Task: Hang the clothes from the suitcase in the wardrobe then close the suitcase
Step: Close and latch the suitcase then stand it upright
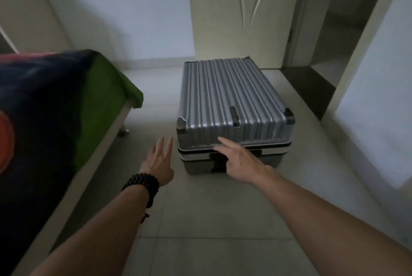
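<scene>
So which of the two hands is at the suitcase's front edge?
The right hand: its fingertips reach the seam at the near end of the grey ribbed suitcase. The left hand, above the black bead bracelet, hangs open over the floor beside it.

No text, label, brand, number or sign can be read anywhere: the ribbed lid of the suitcase [231, 95] carries only a small dark badge, too blurred to show any letters, and the bed cover [44, 106] shows only colours
</scene>
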